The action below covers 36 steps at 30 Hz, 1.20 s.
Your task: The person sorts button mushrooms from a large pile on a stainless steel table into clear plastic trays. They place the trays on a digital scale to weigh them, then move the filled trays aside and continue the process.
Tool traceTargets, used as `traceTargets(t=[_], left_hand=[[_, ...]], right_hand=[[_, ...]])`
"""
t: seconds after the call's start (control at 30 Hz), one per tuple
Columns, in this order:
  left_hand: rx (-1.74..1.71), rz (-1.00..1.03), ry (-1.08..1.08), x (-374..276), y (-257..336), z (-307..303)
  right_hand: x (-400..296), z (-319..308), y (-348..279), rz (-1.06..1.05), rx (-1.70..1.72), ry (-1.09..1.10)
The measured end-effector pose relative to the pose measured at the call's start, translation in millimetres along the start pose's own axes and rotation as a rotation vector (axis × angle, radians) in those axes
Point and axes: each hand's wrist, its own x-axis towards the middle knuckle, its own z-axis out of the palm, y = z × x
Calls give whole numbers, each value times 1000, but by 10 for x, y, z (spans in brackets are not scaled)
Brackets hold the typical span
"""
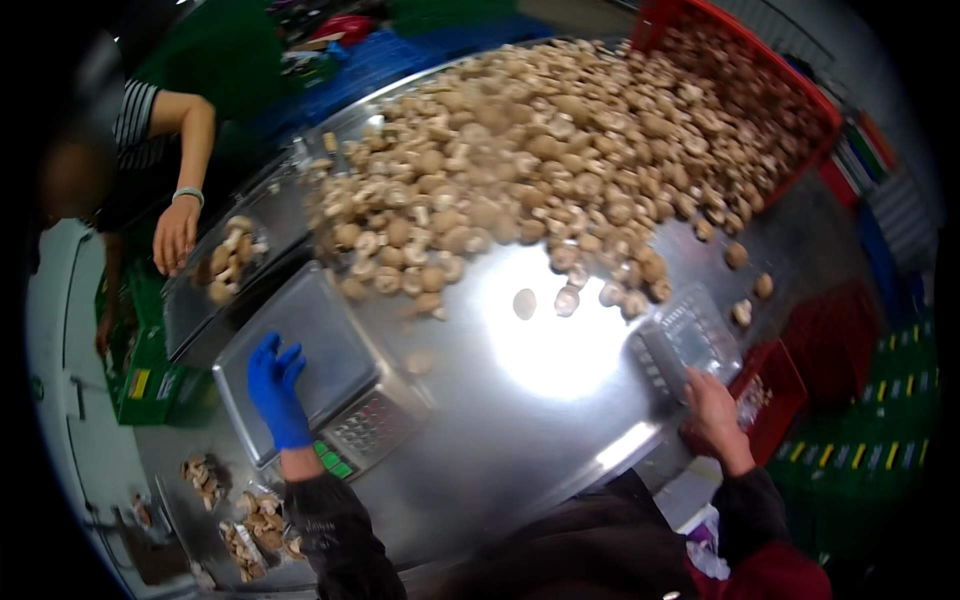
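My left hand [279, 394], in a blue glove, is over the metal platform [330, 356] of a digital weighing scale. Its fingers are slightly curled and apart, with nothing between them. The scale's keypad [369, 426] faces me, and its green display lies partly beside my wrist. My right hand [714, 420], bare, grips the near edge of a clear plastic tray [694, 334] at the right side of the steel table [480, 442]. A large heap of brown-capped mushrooms [525, 157] spreads over the far half of the table. Two loose mushrooms [525, 304] lie in front of it.
A red crate [814, 97] tipped at the far right holds more mushrooms. Packed mushrooms [259, 525] lie at the near left. Across the scale, a co-worker's hand [178, 229] is beside a mushroom cluster [234, 259]. A red bin [780, 375] and green crates [855, 427] stand at right.
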Motion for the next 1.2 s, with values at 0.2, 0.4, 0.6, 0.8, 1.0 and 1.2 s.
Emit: traceTargets(t=[0.2,0.4,0.6,0.8,1.0,1.2], left_hand=[[3,-325,-209,-1173,-247,752],[26,-458,-505,-1780,-697,1387],[-28,-668,-639,-1919,-547,1764],[-227,-890,-477,-1587,-346,2135],[-158,-1049,-441,-1096,-738,2395],[-270,-1011,-495,-675,-1255,3156]], right_hand=[[114,-48,-96,-96,-3,214],[13,-187,-113,72,142,223],[191,-558,-382,-215,257,531],[780,87,-1165,-476,636,-36],[1339,458,-1373,-466,538,-351],[2563,-136,-451,161,655,165]])
